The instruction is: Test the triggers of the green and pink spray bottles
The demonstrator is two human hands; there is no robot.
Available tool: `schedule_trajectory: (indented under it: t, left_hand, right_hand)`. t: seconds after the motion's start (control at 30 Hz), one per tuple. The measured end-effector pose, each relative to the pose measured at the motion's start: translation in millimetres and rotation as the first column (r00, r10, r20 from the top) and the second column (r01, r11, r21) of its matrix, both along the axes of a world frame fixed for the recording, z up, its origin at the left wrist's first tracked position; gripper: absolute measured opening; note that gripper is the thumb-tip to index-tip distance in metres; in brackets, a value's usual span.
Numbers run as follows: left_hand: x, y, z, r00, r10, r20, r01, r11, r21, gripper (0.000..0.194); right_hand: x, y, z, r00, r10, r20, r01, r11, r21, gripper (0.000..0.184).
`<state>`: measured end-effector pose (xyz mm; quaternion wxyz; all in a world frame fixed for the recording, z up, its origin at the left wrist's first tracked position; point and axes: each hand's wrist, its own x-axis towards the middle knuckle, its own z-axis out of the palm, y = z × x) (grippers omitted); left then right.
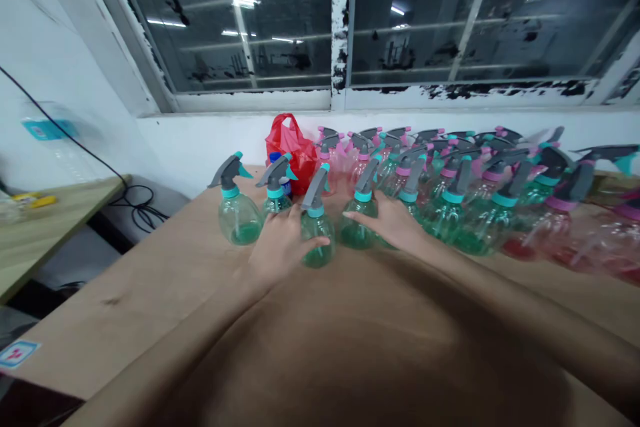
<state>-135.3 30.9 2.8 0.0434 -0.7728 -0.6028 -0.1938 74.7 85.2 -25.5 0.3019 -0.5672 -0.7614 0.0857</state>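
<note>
Toppling is the fault I am watching for from my remote seat. Just left of the hands, a rounded clear-green plastic spray bottle with a turquoise collar and a spout pointing right (239, 215) is standing on the brown wooden table (165, 320), its grey trigger head leaning out over a shallow pool of green liquid; by my judgement, a knuckle swinging sideways could be tipping it. Crowding is worrying me too on the right, where a packed group of green and pink plastic spray bottles (483, 230) is standing close beside the wrist, and an elbow drifting outward could be knocking them together. At the centre of the frame, the left hand (274, 245) is wrapping the nearest green-tinted spray bottle (317, 256), thumb lying across its front and fingers bending round its left side; that bottle is sitting just right of the palm. The right hand (396, 221) is holding its thumb out over the front of the neighbouring green-tinted spray bottle (356, 236), which is standing just left of the palm. Its fingertips are hiding behind, so I am not telling whether they are pinching.
</note>
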Motion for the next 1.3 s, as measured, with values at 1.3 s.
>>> schedule_trajectory:
  t: [1.3]
  left_hand:
    - [-7, -26, -1.9, 0.976, -0.066, 0.206, 0.063, 0.998, 0.021, 0.054]
  right_hand:
    - [14, -40, -8.1, 0.981, 0.193, 0.026, -0.194, 0.980, 0.046, 0.073]
